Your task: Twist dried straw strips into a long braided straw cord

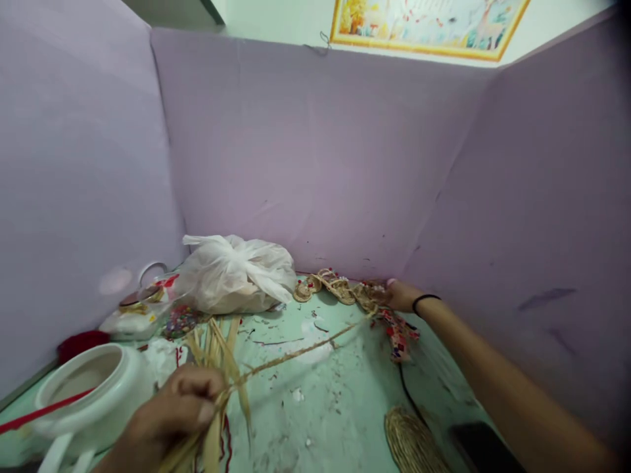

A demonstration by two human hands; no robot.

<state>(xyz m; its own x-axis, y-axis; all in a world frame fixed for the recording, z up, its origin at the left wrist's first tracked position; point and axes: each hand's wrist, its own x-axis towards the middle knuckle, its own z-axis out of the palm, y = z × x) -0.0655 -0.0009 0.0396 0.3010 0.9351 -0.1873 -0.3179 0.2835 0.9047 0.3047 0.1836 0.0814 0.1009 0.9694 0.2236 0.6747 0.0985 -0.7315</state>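
Note:
In the lower left, my left hand (180, 404) is closed on a twisted straw cord (296, 355). Loose flat straw strips (213, 345) fan out above and below that fist. The cord stretches up and right across the table to a spot just below my right hand (401, 295). This hand, with a black band at the wrist, reaches to the back right beside small woven straw sandals (340, 289); its fingers are mostly hidden among them. A piece of red patterned cloth (399, 335) hangs just below it.
A tied white plastic bag (241, 272) sits at the back left. Before it stand a white pot (106, 387) and beads (181, 320). A coiled straw bundle (411, 437) and a dark phone-like object (486, 447) lie front right. Purple panels (320, 157) enclose the green table (315, 407).

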